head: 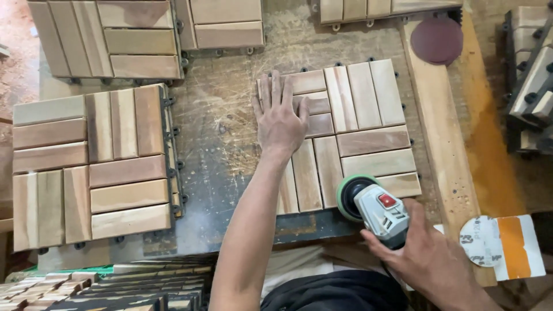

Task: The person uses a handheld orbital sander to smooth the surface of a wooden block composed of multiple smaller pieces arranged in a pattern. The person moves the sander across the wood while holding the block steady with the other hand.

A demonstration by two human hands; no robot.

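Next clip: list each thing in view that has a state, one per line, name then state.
left hand: flat, palm down on the wood tile.
right hand: closed around the sander.
sander: held tilted, pad on the tile's near edge.
wood tile: lying flat on the workbench.
dark sanding disc: loose, lying flat.
white sanding disc: loose, lying flat.
finished tile stack: stacked at left.

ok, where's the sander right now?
Head view, lower right: the sander sits in the right hand, its pad on the wooden tile's bottom edge.
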